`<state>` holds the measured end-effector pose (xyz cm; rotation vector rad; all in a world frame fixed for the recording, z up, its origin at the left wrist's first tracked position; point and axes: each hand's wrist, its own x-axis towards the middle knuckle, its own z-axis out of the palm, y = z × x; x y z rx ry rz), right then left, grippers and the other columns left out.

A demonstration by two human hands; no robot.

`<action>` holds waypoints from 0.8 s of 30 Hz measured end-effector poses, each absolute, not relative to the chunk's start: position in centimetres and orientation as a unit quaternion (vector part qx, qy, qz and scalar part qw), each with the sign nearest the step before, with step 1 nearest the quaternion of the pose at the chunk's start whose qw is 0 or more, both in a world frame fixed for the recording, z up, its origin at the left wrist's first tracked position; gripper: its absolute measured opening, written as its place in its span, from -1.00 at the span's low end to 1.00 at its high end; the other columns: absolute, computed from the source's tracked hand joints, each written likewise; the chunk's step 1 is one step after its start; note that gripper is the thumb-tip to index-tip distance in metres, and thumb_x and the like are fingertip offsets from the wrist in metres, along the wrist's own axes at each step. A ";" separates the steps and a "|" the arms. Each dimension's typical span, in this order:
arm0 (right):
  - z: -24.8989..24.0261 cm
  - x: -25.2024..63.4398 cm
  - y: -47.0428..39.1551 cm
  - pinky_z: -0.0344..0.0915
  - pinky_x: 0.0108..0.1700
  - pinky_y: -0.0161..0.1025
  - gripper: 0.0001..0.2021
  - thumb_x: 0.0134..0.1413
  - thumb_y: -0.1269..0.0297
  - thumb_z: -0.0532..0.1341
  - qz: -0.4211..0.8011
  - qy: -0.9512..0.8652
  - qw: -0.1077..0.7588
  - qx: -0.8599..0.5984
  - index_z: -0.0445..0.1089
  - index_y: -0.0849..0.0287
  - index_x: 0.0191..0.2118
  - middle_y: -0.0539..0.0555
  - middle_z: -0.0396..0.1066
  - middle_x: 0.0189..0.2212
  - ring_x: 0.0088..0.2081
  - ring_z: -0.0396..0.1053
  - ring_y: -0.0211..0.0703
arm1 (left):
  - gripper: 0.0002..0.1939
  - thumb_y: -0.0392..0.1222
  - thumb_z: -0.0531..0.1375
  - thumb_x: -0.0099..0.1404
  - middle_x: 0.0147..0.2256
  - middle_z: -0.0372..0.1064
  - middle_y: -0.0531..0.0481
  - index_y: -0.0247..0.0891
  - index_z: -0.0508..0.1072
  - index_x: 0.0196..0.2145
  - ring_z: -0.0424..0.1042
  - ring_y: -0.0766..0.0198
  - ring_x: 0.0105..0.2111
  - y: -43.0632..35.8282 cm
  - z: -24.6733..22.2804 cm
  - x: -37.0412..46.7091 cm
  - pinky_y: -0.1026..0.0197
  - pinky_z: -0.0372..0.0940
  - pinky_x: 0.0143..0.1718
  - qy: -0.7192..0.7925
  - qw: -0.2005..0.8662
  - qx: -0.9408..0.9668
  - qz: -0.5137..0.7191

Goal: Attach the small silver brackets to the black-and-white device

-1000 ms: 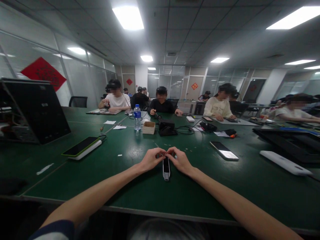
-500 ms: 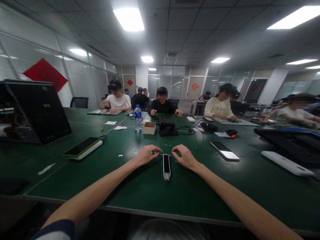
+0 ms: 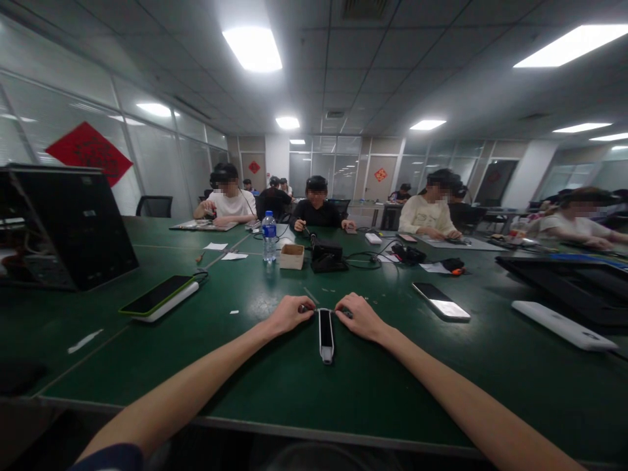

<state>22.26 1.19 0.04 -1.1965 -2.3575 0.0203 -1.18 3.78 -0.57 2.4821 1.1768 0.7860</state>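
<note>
A slim white device with a dark face (image 3: 326, 333) lies lengthwise on the green table (image 3: 275, 392), between my hands. Just left of its far end is my left hand (image 3: 292, 314), its fingers curled round something small and dark. My right hand (image 3: 360, 317) rests on the other side, fingers also bent over a small dark thing. Both small things are mostly hidden by the fingers and too small to name. Small bits lie on the table beyond my hands.
Ahead stand a water bottle (image 3: 269, 237), a small open box (image 3: 292, 256) and a black device (image 3: 328, 254). Phones lie left (image 3: 159, 296) and right (image 3: 440, 301). A black computer case (image 3: 73, 229) stands left. People sit across the table.
The fingers of both hands have lowered and closed onto small dark things beside the device. The view has tilted slightly upward.
</note>
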 end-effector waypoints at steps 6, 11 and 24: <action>0.9 22.0 0.7 0.22 -0.12 -0.14 -0.85 0.17 0.32 0.12 0.032 -0.865 0.230 -0.445 0.43 0.20 -0.25 0.12 0.44 -0.26 -0.17 0.29 -0.09 | -0.78 -0.23 0.19 0.22 -0.28 0.50 0.05 -0.25 0.46 -0.16 0.39 0.32 -0.40 3.4 -0.2 -1.0 0.32 0.25 -0.35 0.395 0.163 0.863 0.270; 2.2 23.8 0.8 0.17 0.01 -0.05 -0.65 0.13 0.08 0.15 0.052 -0.864 0.185 -0.465 0.37 0.18 -0.06 0.15 0.35 -0.07 -0.03 0.24 -0.02 | -0.60 -0.11 0.23 0.20 -0.13 0.41 -0.03 -0.22 0.37 0.00 0.39 0.25 -0.31 3.1 1.4 -2.1 0.23 0.26 -0.25 0.396 0.118 0.882 0.228; 1.8 25.9 1.9 0.26 -0.17 -0.18 -0.59 -0.01 -0.02 0.21 0.153 -0.856 0.128 -0.477 0.41 0.17 -0.13 0.11 0.35 -0.19 -0.19 0.30 -0.10 | -0.58 0.09 0.14 0.25 -0.07 0.30 -0.08 -0.15 0.40 -0.02 0.32 0.11 -0.10 4.8 1.4 -4.9 0.16 0.24 -0.13 0.412 0.115 0.899 0.099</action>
